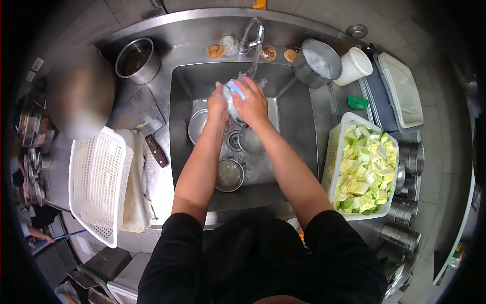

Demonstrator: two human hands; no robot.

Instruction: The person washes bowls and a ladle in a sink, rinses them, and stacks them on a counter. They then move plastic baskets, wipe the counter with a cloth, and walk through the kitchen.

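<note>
Under the tap [253,35], water runs down over my two hands above the sink [298,147]. My left hand [218,105] and my right hand [253,105] are closed around a whitish, wet thing with a light blue patch [234,90]; its kind is not clear. Below them in the sink lie round metal bowls: one [197,126] at the left, one [251,141] beside the drain [233,140], and one [229,176] nearer to me with cloudy liquid in it.
At right stands a white basket [331,157] of cut cabbage [365,169]. A metal pot [306,71], a white tub [352,66] and a green clip-like object [358,103] are behind it. On the left are a knife [156,150], a white basket [98,187] and a dark-filled pot [147,73].
</note>
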